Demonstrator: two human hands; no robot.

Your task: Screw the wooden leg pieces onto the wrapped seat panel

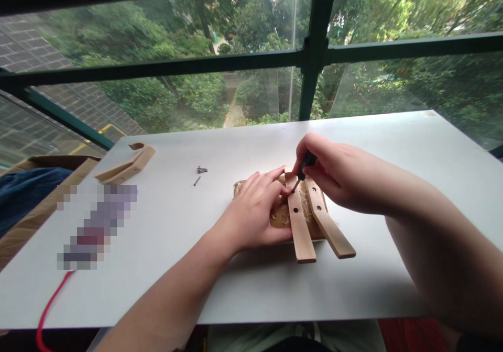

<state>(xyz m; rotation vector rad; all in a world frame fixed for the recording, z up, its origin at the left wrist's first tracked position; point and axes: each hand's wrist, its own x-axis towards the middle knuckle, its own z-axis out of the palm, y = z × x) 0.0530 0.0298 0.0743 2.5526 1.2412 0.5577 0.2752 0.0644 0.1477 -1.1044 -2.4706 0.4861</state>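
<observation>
My left hand (255, 210) lies flat, fingers stretched, pressing on a brown wooden panel (280, 215) on the white table (220, 278). Two light wooden slats (302, 229) with drilled holes rest across that panel, their ends pointing toward me. My right hand (334, 171) is closed around a small dark-handled screwdriver (304, 167), whose tip points down at the far end of the left slat. The fingers hide most of the handle.
A few loose screws (200, 172) lie on the table left of the panel. A curved wooden piece (126, 166) with a hole sits at the far left. A cardboard box (35, 205) with blue cloth stands off the left edge. A red cord (49, 307) hangs at the front left.
</observation>
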